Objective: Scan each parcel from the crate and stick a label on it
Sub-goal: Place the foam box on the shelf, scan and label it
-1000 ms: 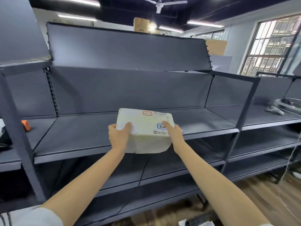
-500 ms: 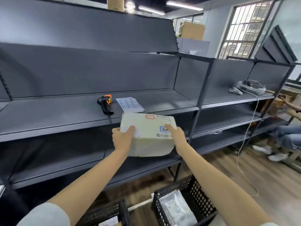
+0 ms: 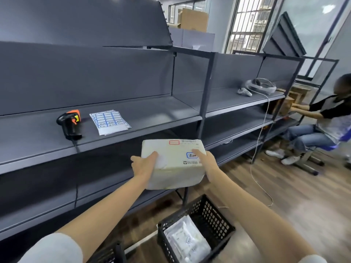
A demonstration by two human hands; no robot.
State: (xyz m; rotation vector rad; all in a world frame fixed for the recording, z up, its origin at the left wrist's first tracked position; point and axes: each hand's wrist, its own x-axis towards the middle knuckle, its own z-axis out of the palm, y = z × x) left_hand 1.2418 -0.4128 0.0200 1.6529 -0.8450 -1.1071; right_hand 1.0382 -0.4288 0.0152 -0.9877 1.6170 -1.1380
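Observation:
A cream box parcel (image 3: 176,166) with a printed address label and a small blue-edged sticker on top hangs in the air in front of the shelving. My left hand (image 3: 143,165) grips its left side and my right hand (image 3: 206,164) grips its right side, thumbs on top. On the grey shelf (image 3: 152,118) behind lie a black and orange barcode scanner (image 3: 69,123) and a sheet of blue-edged labels (image 3: 109,121). Below, a black plastic crate (image 3: 212,217) on the floor holds a white bagged parcel (image 3: 187,242).
A second dark crate (image 3: 112,253) shows at the bottom edge, left of the first. A headset and controller (image 3: 255,88) with a trailing white cable sit on the right shelf. A seated person (image 3: 319,126) works at the far right. Wooden floor lies beyond the crates.
The view has swung right and downward along the shelving, bringing the scanner, label sheet and crates into sight. Both hands keep the same hold on the parcel.

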